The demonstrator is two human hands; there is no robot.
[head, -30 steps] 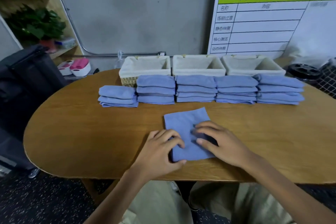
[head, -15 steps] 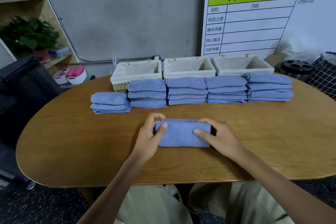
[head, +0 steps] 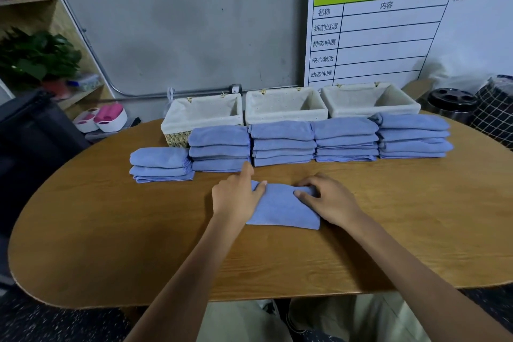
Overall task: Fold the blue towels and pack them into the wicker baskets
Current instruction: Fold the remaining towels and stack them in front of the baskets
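The folded blue towel lies flat on the tabletop between the hands. The left hand pinches its far left corner with thumb and forefinger; the right hand has curled fingers bunching its far right edge. It looks light, soft and limp, so it would likely sag or unfold if lifted by one corner; best held at both ends or pinched through all layers. Just beyond the hands sit the towel stacks, with the wicker baskets behind them.
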